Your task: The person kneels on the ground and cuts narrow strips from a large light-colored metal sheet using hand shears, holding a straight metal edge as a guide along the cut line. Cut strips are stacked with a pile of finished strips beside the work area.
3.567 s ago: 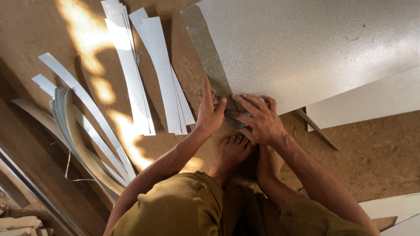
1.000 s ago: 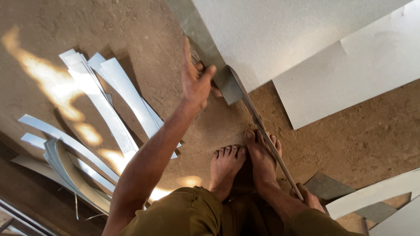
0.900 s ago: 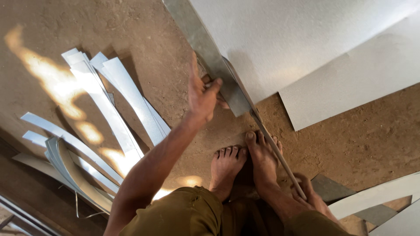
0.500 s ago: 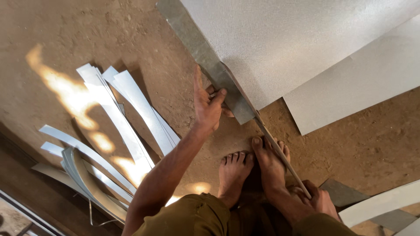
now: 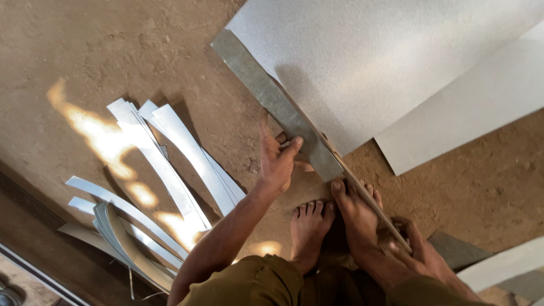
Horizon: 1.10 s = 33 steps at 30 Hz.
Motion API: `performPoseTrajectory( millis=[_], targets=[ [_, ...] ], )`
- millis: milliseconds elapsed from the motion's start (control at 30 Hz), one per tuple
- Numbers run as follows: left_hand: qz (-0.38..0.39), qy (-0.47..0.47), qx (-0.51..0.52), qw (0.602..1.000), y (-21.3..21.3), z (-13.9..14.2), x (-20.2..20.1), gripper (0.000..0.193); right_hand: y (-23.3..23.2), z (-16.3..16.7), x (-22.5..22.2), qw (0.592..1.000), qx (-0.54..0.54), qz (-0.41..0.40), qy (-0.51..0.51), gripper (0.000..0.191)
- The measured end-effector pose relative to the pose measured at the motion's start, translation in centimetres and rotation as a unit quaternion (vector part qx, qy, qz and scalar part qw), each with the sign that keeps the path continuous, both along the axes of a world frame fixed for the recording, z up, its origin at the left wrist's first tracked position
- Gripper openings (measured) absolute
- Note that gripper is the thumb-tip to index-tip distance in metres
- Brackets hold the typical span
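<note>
Right hand [image 5: 416, 252], at five o'clock beside the feet [image 5: 334, 226], is closed round the handles of long shears [image 5: 362, 195], whose blades run toward eleven o'clock along the cut line. Left hand [image 5: 279, 161] grips the near end of the half-cut strip [image 5: 272, 102], fingers curled under it, seemingly lifting it clear of the blades. Farther out lies the big sheet [image 5: 368, 56]. Cut strips [image 5: 170, 164] are piled at nine o'clock. No containers show.

Bare arms and bare feet [image 5: 334, 226], with olive-green trousers [image 5: 266, 283] below.
</note>
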<state>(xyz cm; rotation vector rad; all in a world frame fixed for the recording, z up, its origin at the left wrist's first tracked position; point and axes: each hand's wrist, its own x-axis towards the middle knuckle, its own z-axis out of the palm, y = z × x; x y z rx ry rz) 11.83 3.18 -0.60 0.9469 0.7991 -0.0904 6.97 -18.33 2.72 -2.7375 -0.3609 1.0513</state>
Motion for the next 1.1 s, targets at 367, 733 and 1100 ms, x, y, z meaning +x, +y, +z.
performPoseTrajectory(
  millis=[367,733,1100],
  targets=[
    [0.025,0.039,0.081,0.996,5.3,-0.8,4.6,0.099,0.9,0.1,0.2,0.973,0.034,-0.188,0.131,0.067],
    [0.053,0.075,0.052,0.994,5.2,-1.6,4.7,0.091,-19.7,-2.7,-5.5,0.964,-0.092,-0.164,0.19,0.026],
    [0.045,0.062,0.02,0.997,3.4,0.1,2.6,0.097,-15.4,0.1,0.7,0.907,-0.064,-0.198,0.366,0.05]
  ],
)
